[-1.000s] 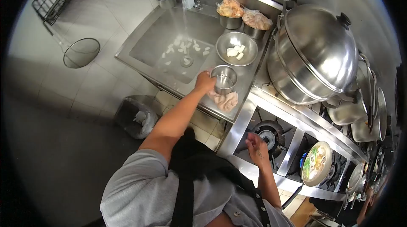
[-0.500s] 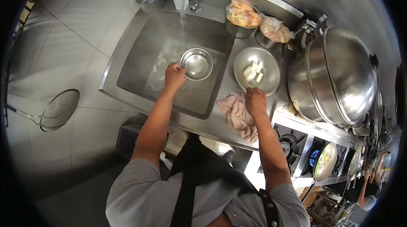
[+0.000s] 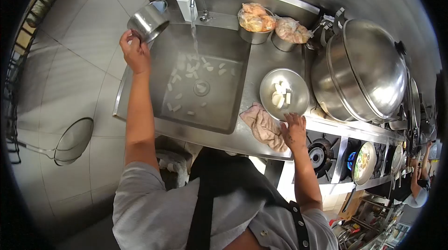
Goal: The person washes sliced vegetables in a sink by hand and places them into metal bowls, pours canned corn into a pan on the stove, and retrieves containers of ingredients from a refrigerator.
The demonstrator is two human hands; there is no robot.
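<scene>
Head-worn camera: single wide-angle view
Looks forward and down from above the wearer's torso; near range, spanning stainless-steel sink to gas stove.

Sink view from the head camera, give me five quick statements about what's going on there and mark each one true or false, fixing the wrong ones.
1. The left hand holds a metal pot. True.
2. The tap is shut off. False: water is running from it into the sink.
3. Loose pale pieces lie on the sink's bottom. True.
4. The right hand is under the running water. False: it is by the near rim of the metal bowl.
5. A crumpled cloth lies on the counter beside the sink. True.
</scene>
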